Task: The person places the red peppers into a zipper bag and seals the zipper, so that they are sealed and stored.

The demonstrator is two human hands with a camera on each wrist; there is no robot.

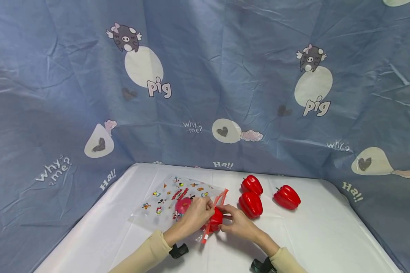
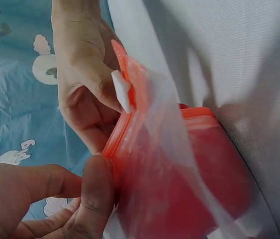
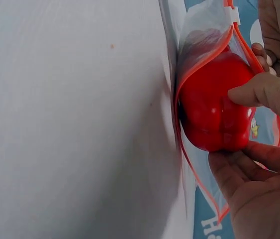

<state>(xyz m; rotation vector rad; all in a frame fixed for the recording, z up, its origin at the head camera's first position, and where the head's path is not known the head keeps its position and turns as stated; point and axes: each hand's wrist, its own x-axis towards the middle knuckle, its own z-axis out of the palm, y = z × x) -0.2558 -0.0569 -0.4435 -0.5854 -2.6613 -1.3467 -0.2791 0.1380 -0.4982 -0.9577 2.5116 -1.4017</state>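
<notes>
A clear zip bag (image 1: 140,218) printed with small cartoon figures lies on the table, its orange-red zip edge facing right. In the left wrist view, my left hand (image 2: 87,199) pinches the zip rim (image 2: 117,137) between thumb and fingers. A glossy red bell pepper (image 3: 217,104) sits in the bag's parted mouth. My right hand (image 3: 259,164) holds it, with the thumb against one side and fingertips at its lobed end. The white slider (image 3: 232,16) is at one end of the zip. Inside the bag, a pinkish-red round thing (image 1: 182,205) shows partly behind my left hand.
Two red bell peppers, one farther back (image 1: 251,185) and one nearer (image 1: 250,204), lie close together right of the bag. Another pepper (image 1: 287,197) lies farther right. The white table (image 1: 328,227) ends at a blue printed cloth (image 1: 191,94) hanging behind.
</notes>
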